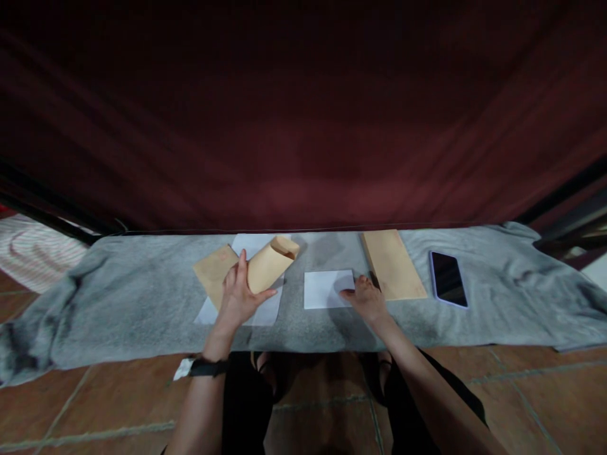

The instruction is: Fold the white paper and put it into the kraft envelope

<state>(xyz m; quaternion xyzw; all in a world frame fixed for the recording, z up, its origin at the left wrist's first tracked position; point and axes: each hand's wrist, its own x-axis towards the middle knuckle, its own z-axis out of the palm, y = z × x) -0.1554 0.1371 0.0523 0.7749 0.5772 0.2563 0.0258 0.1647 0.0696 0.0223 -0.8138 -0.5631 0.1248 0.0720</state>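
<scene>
My left hand (pixel 238 295) is wrapped round a tan paper envelope (pixel 268 262), squeezed so that its mouth bulges open toward the upper right. Beneath that hand lie another tan envelope (pixel 214 268) and white paper sheets (pixel 265 314). A folded white sheet (pixel 325 289) rests flat near the middle of the grey cloth. At its right edge is my right hand (pixel 365 296), the thumb over the paper and the fingers curled in. The undersides of those fingers are hidden.
A stack of tan envelopes (pixel 394 265) lies just right of my right hand. Farther right is a phone (pixel 448 279) with a dark screen. Grey cloth (pixel 128 297) covers the narrow surface, and a dark red curtain (pixel 303 158) hangs behind its back edge.
</scene>
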